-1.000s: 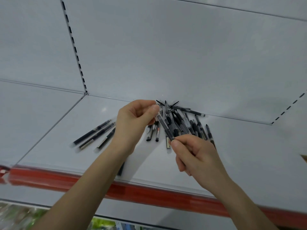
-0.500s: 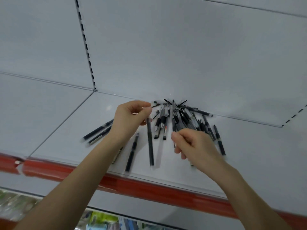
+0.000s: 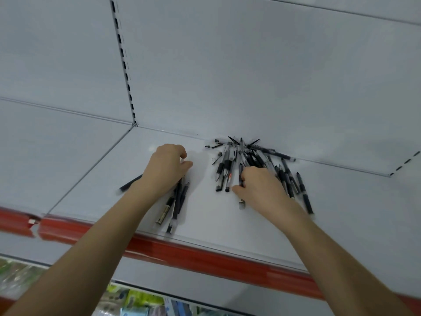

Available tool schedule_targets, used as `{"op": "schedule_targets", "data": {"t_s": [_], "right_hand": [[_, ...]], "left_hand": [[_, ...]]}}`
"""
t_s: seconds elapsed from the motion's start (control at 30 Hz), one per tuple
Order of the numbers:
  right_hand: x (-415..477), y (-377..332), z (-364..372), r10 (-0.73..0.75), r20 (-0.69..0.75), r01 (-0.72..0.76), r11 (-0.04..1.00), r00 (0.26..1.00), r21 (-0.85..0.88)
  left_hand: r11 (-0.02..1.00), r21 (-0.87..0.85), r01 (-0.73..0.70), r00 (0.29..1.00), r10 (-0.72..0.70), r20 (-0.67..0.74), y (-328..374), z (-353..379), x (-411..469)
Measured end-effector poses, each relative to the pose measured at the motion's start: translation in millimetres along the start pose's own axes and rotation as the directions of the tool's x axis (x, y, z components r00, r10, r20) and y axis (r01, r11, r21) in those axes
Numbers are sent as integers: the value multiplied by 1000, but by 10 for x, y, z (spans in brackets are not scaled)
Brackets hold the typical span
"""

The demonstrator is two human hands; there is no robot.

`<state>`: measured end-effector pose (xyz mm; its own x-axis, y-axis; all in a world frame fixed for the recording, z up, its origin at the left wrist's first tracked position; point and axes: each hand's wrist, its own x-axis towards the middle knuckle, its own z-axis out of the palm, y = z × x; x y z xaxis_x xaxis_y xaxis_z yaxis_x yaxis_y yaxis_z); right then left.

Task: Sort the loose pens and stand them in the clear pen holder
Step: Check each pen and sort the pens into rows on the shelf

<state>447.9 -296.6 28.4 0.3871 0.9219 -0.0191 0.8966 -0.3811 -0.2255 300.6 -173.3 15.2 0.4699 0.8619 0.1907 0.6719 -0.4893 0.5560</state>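
On the shelf point(image 3: 216, 221), the tangled heap point(image 3: 255, 157) lies against the back wall point(image 3: 250, 76), a sorted row point(image 3: 178, 200) to its left; no holder shows. Our left hand point(image 3: 165, 171) covers that row, grip unclear. Our right hand point(image 3: 262, 187) pinches one pen point(image 3: 240, 171); we should draw it out lengthwise.

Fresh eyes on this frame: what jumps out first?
First, the fanned heap of black and clear plastic pens against the back of the white metal shelf, with the right hand on its near edge. Next, the left hand lies over a smaller set of dark pens nearer the red shelf-edge strip. No clear pen holder is in view.
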Motion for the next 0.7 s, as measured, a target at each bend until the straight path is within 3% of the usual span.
{"op": "schedule_targets", "data": {"t_s": [0.13,0.27,0.5,0.7], "right_hand": [[-87,132,-52,44,48,-55,958,998,280],[-281,255,-142,89,-23,-63,844,996,533],[-517,385,-174,188,-30,-116,718,982,686],[-605,402,-177,196,-24,-117,675,980,728]], "left_hand": [[993,86,-87,996,85,27,51,58,74],[971,132,-200,979,193,63,182,156,270],[906,264,-332,934,277,225,313,346,640],[915,255,-312,939,255,232,344,378,664]]}}
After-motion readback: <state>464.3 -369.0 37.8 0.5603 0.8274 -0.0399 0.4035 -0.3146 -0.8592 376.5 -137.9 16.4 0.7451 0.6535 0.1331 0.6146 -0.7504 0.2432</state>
